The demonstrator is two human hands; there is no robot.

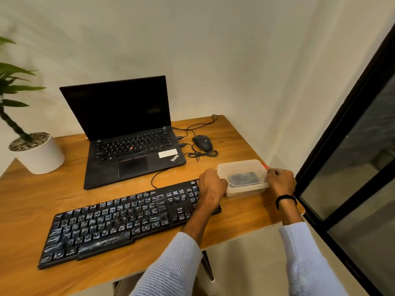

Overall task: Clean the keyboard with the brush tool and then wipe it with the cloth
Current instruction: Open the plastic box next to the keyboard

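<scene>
At two o'clock of the black keyboard [119, 221], left hand [211, 186] and right hand [280, 181] grip the translucent plastic box [243, 170]; open it evenly.

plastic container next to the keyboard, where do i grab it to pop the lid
Grip the lid rim at its left and right ends, one hand from each side, as the left hand and right hand do now. The plastic container is a low box flat on the desk, and its lid looks wider than the base, giving an edge to hook.
</scene>
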